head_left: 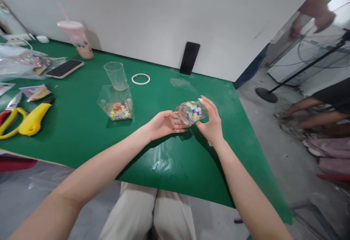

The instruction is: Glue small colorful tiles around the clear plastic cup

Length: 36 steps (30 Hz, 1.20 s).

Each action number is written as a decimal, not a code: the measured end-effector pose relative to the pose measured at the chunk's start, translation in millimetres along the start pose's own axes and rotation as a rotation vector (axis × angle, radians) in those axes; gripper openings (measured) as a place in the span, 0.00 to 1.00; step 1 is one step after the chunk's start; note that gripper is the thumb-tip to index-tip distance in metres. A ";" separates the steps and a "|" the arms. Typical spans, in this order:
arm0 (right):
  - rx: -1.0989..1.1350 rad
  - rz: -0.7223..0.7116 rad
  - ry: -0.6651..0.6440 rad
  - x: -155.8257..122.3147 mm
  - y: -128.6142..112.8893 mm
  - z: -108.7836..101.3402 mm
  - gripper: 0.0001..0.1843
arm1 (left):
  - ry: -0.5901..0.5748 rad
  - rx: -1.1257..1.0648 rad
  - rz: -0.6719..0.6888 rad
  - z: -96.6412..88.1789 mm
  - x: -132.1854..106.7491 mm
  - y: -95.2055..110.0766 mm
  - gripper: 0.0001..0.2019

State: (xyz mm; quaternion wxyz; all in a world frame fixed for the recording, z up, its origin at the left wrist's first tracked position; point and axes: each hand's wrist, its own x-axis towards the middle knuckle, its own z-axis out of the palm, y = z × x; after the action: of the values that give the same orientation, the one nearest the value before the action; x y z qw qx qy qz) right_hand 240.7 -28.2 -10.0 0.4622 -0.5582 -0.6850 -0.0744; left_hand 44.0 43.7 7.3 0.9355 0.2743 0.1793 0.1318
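A clear glass (193, 112) with small coloured square tiles on its side lies tilted sideways between my two hands, above the green table. My right hand (212, 121) grips its right end, thumb below and fingers over the top. My left hand (166, 125) is at the other end, fingers under and against the rim. To the left, a clear square container (128, 112) holds colourful small pieces (120, 111). A second clear glass (116, 76), without tiles, stands upright just behind it. A white ring, probably a tape roll (140, 79), lies beside that glass.
A dark phone (189, 58) leans on the white wall. Another phone (65, 69), a pink straw cup (78, 39), plastic bags (19, 63) and yellow-handled scissors (11, 123) occupy the left. Beyond the table's right edge are a fan stand (266, 95) and other people's legs (314, 117).
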 end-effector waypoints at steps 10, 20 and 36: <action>0.025 0.023 0.008 -1.0 0.1 1.0 0.35 | -0.027 0.003 -0.006 -3.1 1.3 -0.9 0.24; 0.039 0.030 0.014 -0.1 -1.1 -0.6 0.35 | -0.009 -0.025 -0.028 -1.2 0.4 -1.8 0.21; 0.031 0.026 0.017 1.0 -3.5 -0.8 0.35 | 0.005 -0.016 -0.014 -1.5 1.1 -0.4 0.19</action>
State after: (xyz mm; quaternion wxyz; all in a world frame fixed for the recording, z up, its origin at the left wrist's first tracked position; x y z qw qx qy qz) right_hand 238.2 -29.3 -7.4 0.4774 -0.5594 -0.6747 -0.0626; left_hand 44.4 44.4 5.6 0.9381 0.2656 0.1822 0.1275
